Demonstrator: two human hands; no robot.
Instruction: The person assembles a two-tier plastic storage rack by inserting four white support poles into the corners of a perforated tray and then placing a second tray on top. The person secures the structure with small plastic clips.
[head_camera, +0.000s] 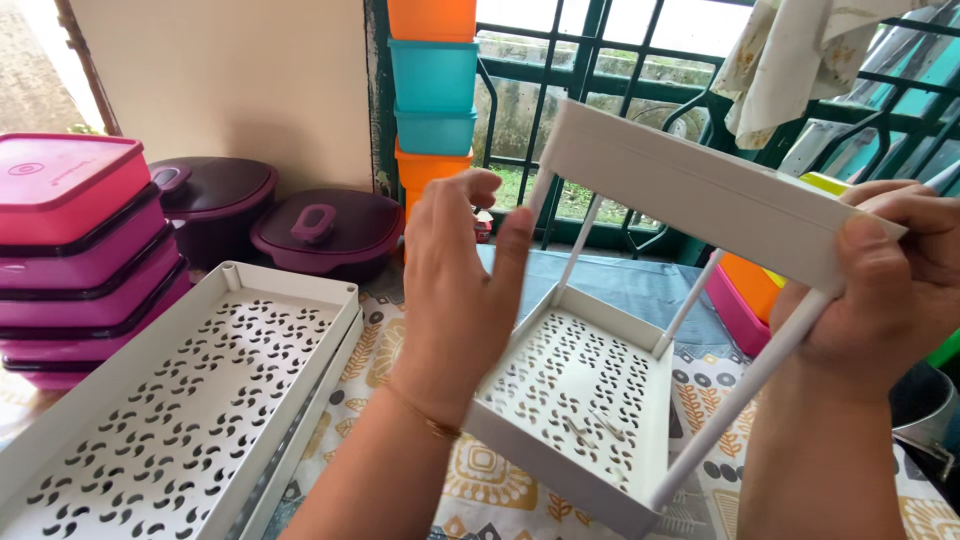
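I hold a white plastic rack tipped on its side above the table. Its lower perforated shelf (585, 405) faces me and its upper shelf (700, 195) points away, joined by thin white poles (745, 385). My left hand (460, 290) is against the left edge of the rack, fingers spread, near a pole at the back. My right hand (885, 285) grips the right end of the upper shelf where a pole meets it.
Two more white perforated shelves (190, 400) lie stacked at the left. Pink lidded boxes (75, 255) are piled at the far left, dark purple lidded bowls (325, 230) behind. Orange and teal containers (433, 90) stand stacked by a green window grille (600, 70). The tablecloth is patterned.
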